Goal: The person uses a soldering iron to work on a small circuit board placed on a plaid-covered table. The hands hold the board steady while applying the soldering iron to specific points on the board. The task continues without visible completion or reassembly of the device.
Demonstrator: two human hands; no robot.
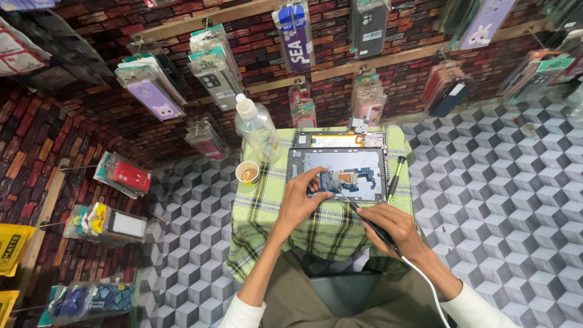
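Olive trousers (316, 300) fill the bottom centre of the frame, with white sleeves at either side of them. Just above, right of centre, the right hand (395, 229) is clenched around a dark soldering iron (371, 225) whose white cable (425, 285) trails down to the lower edge; its thin tip points up and left onto the opened tablet. Left of it, the left hand (299, 200) rests on the lower left corner of the opened tablet (337, 174), fingers spread and released, their tips pressing beside the blue circuit board (340, 180) rather than grasping anything. That tablet lies flat at mid-frame on a small table under a green plaid cloth (267, 212). Beside its right edge lies a dark screwdriver (395, 176). Above it sits a second flat panel (337, 140). Toward the cloth's left edge stand a paper cup (247, 172) and, above that, a clear plastic bottle (257, 129). Beyond, packaged phone cases (152, 91) hang on a brick-patterned wall across the upper frame.
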